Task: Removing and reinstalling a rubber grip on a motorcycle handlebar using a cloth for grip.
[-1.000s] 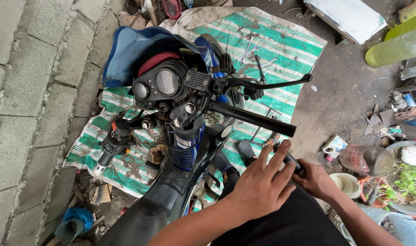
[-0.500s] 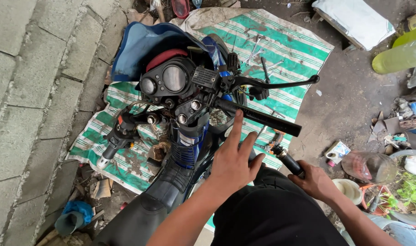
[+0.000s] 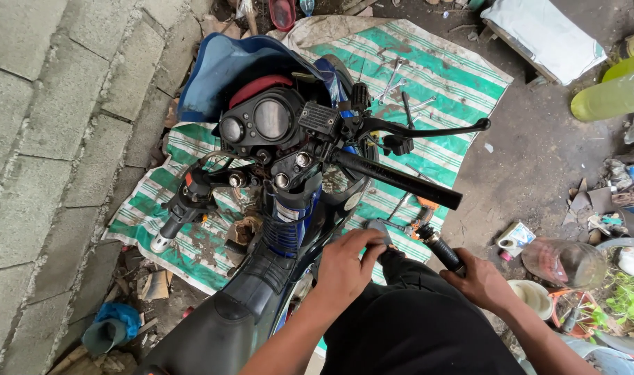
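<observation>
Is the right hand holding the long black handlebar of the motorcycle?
No, the right hand holds a short black-handled tool beside the knee, while the long black handlebar stands free above it.

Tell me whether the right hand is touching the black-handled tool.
Touching. In the head view, the right hand is wrapped around the black-handled tool, fingers closed over its grip with no gap.

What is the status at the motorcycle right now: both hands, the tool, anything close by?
Left hand reaching beside the motorcycle frame. Right hand gripping black-handled tool. Right handlebar grip directly above; wrenches on striped tarp beyond.
</observation>
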